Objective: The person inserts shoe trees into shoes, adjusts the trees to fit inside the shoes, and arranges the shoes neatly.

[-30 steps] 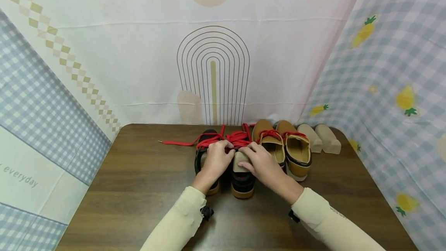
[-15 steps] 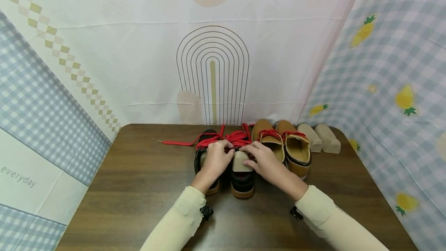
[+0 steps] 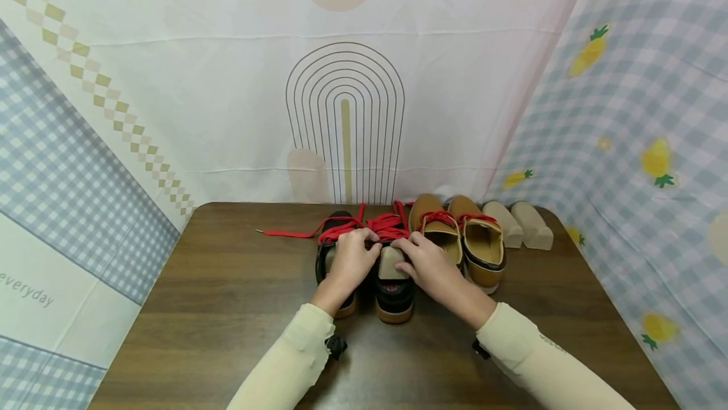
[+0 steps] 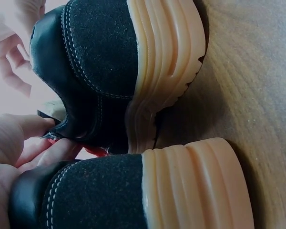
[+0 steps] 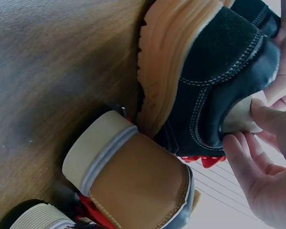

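Note:
A black shoe [image 3: 394, 299] with a tan sole and loose red laces [image 3: 388, 223] stands on the table, its heel toward me. A beige block-like shoe insert [image 3: 390, 263] sits in its opening. My left hand [image 3: 351, 259] pinches the left edge of the collar by the laces between thumb and fingers, as the left wrist view shows. At the other side, my right hand [image 3: 429, 265] grips the collar's front edge; its thumb [image 5: 262, 114] touches the insert and its fingers lie outside the leather. Partly behind my left hand is the matching black shoe [image 3: 345, 307].
Two tan shoes [image 3: 485, 265] with red laces stand close on the right. Beyond them, two beige inserts [image 3: 532, 225] lie at the brown table's [image 3: 239, 309] back corner. One red lace [image 3: 287, 233] stretches left across the tabletop. A printed cloth [image 3: 244, 100] hangs behind.
My right thumb and fingers have shifted slightly at the shoe's opening, lifting a little and coming back. The left hand keeps its place; the shoes have not visibly moved.

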A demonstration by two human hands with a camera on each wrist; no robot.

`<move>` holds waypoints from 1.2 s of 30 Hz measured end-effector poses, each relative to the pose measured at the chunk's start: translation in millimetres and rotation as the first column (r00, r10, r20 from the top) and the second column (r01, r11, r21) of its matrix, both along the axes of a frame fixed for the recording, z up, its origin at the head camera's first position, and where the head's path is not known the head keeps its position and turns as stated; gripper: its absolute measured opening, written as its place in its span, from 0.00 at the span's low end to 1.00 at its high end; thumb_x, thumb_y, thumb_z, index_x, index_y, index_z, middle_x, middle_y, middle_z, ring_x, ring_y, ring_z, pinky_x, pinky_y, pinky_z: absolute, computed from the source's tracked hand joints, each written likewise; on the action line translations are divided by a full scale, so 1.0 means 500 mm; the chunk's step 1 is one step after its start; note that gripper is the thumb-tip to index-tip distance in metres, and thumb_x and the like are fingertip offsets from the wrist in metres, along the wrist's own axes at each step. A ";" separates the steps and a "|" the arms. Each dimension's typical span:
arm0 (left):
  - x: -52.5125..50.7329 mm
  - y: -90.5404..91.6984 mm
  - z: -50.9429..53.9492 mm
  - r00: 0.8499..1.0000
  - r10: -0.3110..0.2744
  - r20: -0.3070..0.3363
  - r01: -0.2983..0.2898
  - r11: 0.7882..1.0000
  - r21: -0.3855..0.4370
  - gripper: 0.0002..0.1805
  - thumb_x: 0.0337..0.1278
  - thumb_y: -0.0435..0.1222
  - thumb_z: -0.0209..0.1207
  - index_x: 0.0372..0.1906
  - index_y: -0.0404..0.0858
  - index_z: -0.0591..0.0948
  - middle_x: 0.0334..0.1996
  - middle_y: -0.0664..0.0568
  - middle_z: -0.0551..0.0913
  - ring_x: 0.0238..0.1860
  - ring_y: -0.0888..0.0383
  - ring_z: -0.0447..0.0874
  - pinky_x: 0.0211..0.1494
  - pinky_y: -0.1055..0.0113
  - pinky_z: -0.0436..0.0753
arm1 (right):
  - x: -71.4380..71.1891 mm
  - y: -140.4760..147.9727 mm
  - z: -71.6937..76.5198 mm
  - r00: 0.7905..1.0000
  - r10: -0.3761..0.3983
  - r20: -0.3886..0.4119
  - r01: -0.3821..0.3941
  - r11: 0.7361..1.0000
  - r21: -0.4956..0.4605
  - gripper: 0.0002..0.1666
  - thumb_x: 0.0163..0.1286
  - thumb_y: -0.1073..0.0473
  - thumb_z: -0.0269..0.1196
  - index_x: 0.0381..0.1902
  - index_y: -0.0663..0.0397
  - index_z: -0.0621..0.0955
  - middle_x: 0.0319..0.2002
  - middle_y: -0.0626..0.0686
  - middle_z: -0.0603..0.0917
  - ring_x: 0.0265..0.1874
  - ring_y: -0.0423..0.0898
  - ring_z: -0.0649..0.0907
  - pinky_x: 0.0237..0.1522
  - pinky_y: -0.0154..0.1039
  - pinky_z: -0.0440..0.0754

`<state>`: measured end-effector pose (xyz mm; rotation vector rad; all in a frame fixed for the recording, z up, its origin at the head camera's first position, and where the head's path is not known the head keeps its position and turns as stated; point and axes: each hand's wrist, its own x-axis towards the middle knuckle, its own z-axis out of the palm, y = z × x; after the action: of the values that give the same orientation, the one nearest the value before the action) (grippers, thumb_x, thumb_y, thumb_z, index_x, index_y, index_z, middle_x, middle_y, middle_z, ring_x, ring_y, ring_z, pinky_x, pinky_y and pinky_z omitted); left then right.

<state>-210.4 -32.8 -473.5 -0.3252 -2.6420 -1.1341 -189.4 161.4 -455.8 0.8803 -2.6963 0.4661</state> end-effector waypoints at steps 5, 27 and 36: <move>0.000 0.000 0.001 1.000 0.008 0.015 -0.008 1.000 -0.005 0.02 0.62 0.33 0.69 0.37 0.38 0.89 0.35 0.50 0.90 0.40 0.53 0.89 0.44 0.57 0.87 | -0.003 0.000 -0.002 1.000 -0.002 -0.030 0.002 1.000 0.011 0.23 0.61 0.52 0.77 0.53 0.49 0.85 0.36 0.50 0.79 0.30 0.42 0.75 0.31 0.39 0.77; 0.001 0.001 -0.001 1.000 -0.002 0.025 0.002 1.000 0.004 0.02 0.62 0.32 0.69 0.38 0.38 0.89 0.36 0.49 0.91 0.40 0.53 0.89 0.43 0.58 0.87 | -0.058 -0.017 0.045 0.963 -0.044 0.267 0.033 0.999 0.043 0.23 0.63 0.45 0.75 0.49 0.51 0.86 0.45 0.54 0.83 0.44 0.52 0.82 0.47 0.51 0.82; 0.001 0.002 0.002 1.000 -0.011 0.022 0.011 1.000 0.016 0.03 0.62 0.32 0.69 0.37 0.36 0.88 0.35 0.49 0.90 0.38 0.54 0.89 0.42 0.59 0.87 | -0.080 -0.028 0.052 0.921 -0.063 0.384 0.055 0.998 0.031 0.20 0.61 0.46 0.76 0.43 0.50 0.84 0.40 0.51 0.82 0.38 0.46 0.79 0.43 0.46 0.80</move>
<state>-209.9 -31.9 -472.4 -0.3266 -2.6518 -1.1681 -229.4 147.7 -429.8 0.7765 -3.0764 0.6618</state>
